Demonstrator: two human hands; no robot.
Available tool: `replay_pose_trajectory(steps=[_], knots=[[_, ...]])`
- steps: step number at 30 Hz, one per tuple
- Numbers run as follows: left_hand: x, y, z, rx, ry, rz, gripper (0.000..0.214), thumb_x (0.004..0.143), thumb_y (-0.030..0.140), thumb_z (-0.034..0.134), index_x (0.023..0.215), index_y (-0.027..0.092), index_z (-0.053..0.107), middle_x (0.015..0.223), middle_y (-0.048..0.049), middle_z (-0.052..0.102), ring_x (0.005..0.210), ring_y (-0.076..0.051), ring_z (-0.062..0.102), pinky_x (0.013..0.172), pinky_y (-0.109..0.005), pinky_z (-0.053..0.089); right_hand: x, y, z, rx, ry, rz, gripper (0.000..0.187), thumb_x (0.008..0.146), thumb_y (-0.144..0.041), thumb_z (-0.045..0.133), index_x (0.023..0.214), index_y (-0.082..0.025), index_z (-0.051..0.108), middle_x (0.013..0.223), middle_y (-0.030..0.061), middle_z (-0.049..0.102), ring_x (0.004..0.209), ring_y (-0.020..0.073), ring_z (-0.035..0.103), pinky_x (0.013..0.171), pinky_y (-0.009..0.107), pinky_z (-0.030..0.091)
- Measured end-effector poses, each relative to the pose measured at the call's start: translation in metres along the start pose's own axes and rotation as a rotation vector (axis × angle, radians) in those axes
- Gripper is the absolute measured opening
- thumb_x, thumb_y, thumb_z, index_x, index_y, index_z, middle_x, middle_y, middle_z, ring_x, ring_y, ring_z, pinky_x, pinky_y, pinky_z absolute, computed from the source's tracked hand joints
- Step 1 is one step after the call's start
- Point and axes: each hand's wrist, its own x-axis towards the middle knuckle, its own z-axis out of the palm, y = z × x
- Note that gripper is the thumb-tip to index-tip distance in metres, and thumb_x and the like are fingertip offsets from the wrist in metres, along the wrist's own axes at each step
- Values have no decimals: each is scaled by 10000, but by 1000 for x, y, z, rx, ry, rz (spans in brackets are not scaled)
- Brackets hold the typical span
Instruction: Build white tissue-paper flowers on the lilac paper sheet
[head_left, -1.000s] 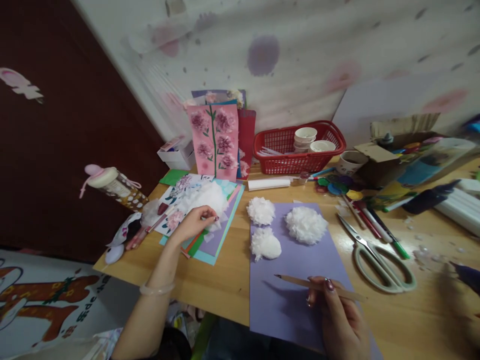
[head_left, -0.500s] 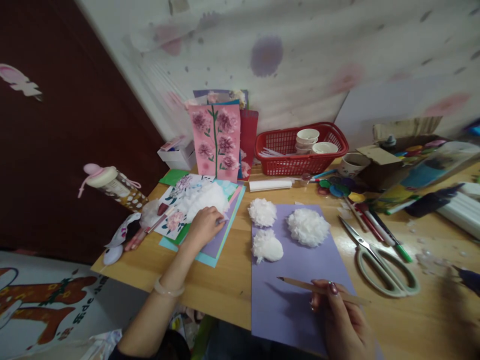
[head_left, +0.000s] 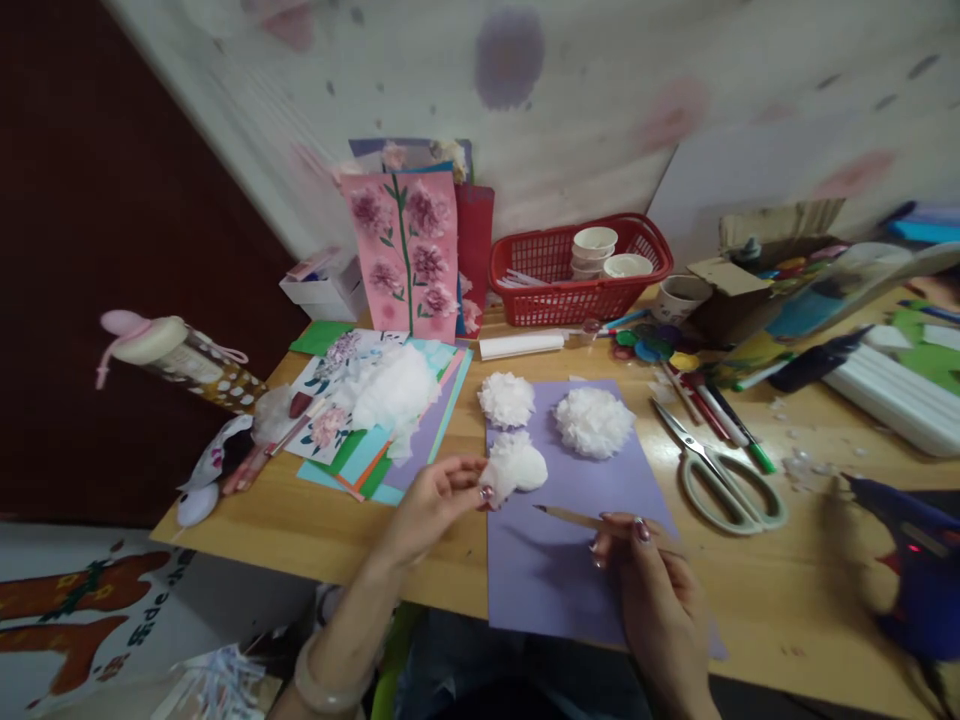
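My left hand [head_left: 442, 500] pinches a thin piece of white tissue paper [head_left: 496, 480] at the left edge of a purple sheet of card [head_left: 555, 590]. Just behind it lies a partly covered white paper flower [head_left: 531, 466], with a smooth round area showing. Two fuller white flowers, one at the left [head_left: 507, 399] and one at the right [head_left: 595, 422], sit farther back on the card. In my right hand [head_left: 652, 580] is a pencil [head_left: 574, 517], its dark tip pointing left above the card.
Scissors [head_left: 720, 480] lie right of the card, and a blue glue gun [head_left: 911, 560] stands farther right. A heap of white tissue [head_left: 397, 390] rests on coloured papers at the left. Behind are a red basket [head_left: 577, 300] with cups and a pink flower picture [head_left: 405, 255].
My left hand has moved right from the tissue heap to the purple card, bringing a piece of tissue. My right hand still holds the pencil. The view has shifted slightly.
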Motion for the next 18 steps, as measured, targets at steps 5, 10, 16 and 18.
replay_pose_trajectory(steps=[5,10,16,18], knots=[[-7,-13,31,-18,-35,-60,258,699,320,759,871,140,693,822,-57,731,783,-162,661,745,-266,505,-1,-7,3,88,-38,-11,270,841,-467,694,834,-207,766,634,13,648,558,115,561,559,233,453],[-7,-14,35,8,-91,-68,241,739,339,735,871,141,700,826,-47,720,722,-137,644,705,-255,506,-1,-12,5,122,-33,0,269,825,-462,713,817,-199,767,587,9,631,530,108,562,538,225,450],[-8,-17,36,78,-90,-71,214,764,296,703,909,138,703,850,-61,727,740,-149,664,734,-284,533,-1,-12,3,135,-52,11,260,846,-453,694,808,-205,764,571,-1,607,527,98,548,551,226,449],[-9,-20,37,110,-88,-61,210,769,271,687,929,137,706,881,-73,734,786,-165,677,762,-299,539,-1,-13,2,138,-57,17,271,848,-460,689,805,-203,764,563,-1,603,524,99,548,548,226,445]])
